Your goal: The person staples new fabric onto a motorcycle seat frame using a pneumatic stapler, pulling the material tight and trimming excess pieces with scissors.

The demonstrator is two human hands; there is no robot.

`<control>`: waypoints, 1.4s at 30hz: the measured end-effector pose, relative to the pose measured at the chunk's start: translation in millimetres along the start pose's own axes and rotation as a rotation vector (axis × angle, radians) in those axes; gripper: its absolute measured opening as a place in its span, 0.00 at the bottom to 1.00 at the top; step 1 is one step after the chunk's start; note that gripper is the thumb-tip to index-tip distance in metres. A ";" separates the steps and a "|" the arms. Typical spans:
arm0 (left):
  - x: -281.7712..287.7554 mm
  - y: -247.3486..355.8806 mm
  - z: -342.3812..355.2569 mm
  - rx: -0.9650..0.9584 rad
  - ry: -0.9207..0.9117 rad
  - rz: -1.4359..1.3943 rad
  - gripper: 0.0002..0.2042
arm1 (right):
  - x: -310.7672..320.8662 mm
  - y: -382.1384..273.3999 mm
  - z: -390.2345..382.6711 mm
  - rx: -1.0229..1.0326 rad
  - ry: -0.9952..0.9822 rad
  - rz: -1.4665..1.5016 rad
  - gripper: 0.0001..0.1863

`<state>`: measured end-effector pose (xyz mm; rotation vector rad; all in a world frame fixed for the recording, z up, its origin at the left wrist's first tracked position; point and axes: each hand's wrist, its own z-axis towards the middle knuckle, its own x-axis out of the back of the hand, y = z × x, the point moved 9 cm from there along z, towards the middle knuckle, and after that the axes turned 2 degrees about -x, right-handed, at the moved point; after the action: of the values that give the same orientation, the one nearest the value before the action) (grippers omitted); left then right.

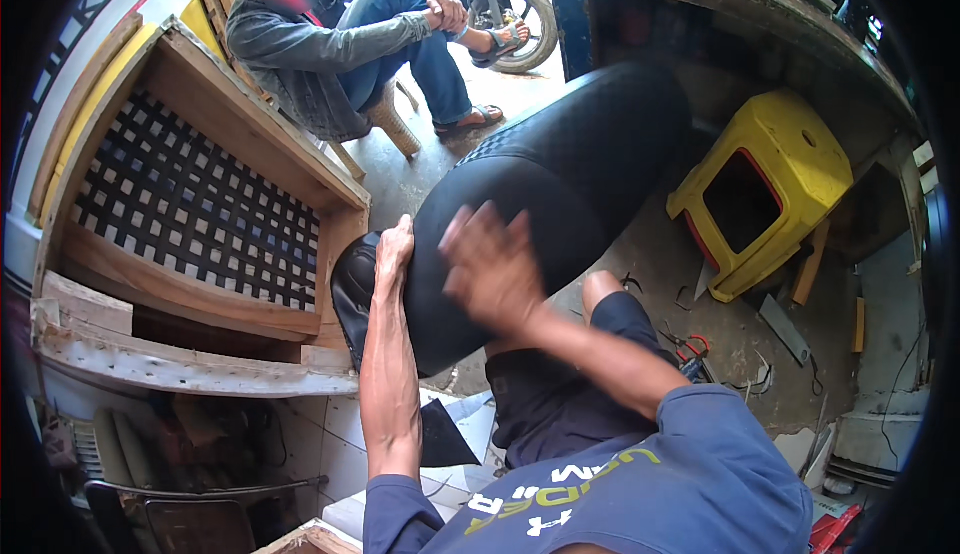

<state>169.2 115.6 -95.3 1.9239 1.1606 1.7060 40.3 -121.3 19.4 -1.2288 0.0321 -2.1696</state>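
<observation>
A long black motorcycle seat (510,199) lies slantwise in front of me. Its cover is smooth at the near end and has a checked texture farther off. My left hand (394,249) grips the seat's left edge, its fingers partly hidden. Beside that hand, loose black cover material (356,279) bulges out at the seat's end. Over the smooth part is my right hand (492,269), blurred by motion, with its fingers spread and nothing in them. Whether its palm touches the cover I cannot tell.
A wooden frame with black woven webbing (200,199) stands at left. Beyond it a person (340,54) sits near a motorcycle wheel (520,29). At right are a yellow plastic stool (770,189), red-handled pliers (690,344) and a metal strip (785,331) on the floor.
</observation>
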 end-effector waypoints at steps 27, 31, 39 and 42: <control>1.2 -82.2 -13.0 0.118 -0.125 -0.645 0.26 | 59.9 157.5 -48.2 -0.683 0.469 0.610 0.49; 25.8 -82.6 -58.2 0.186 -0.051 -0.644 0.28 | 37.1 145.3 -53.7 -0.647 0.402 1.096 0.49; 79.7 -73.1 -253.0 0.174 0.496 -0.746 0.34 | -33.9 66.2 -34.9 -0.709 0.153 1.059 0.46; 59.6 -58.6 -334.9 0.245 0.638 -0.477 0.29 | -50.8 3.5 -71.1 -0.534 -0.128 0.858 0.45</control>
<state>-166.8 105.3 -16.9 1.0647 1.9398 2.0041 5.1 -116.5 -60.5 -1.2941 0.9530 -1.3502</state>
